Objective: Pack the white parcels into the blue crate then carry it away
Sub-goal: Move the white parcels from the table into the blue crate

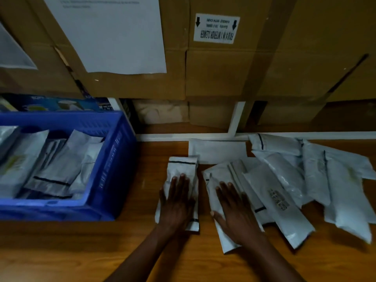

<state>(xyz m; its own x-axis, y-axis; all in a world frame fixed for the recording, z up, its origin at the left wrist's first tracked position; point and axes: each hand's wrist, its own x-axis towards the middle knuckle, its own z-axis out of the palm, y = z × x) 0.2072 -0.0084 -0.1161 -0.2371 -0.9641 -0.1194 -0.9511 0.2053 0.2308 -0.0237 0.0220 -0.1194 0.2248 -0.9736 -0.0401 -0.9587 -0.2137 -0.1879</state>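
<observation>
The blue crate stands on the left of the wooden table and holds several white parcels. To its right, my left hand lies flat on a narrow white parcel with a black stripe. My right hand rests flat on a second white parcel, the thumb curling round its left edge. Several more white parcels lie overlapping in a heap on the right of the table, one flat envelope behind them.
Stacked cardboard boxes with paper labels form a wall right behind the table. A white frame rail runs along the table's back edge. A printed blue box sits behind the crate. Bare wooden table lies in front.
</observation>
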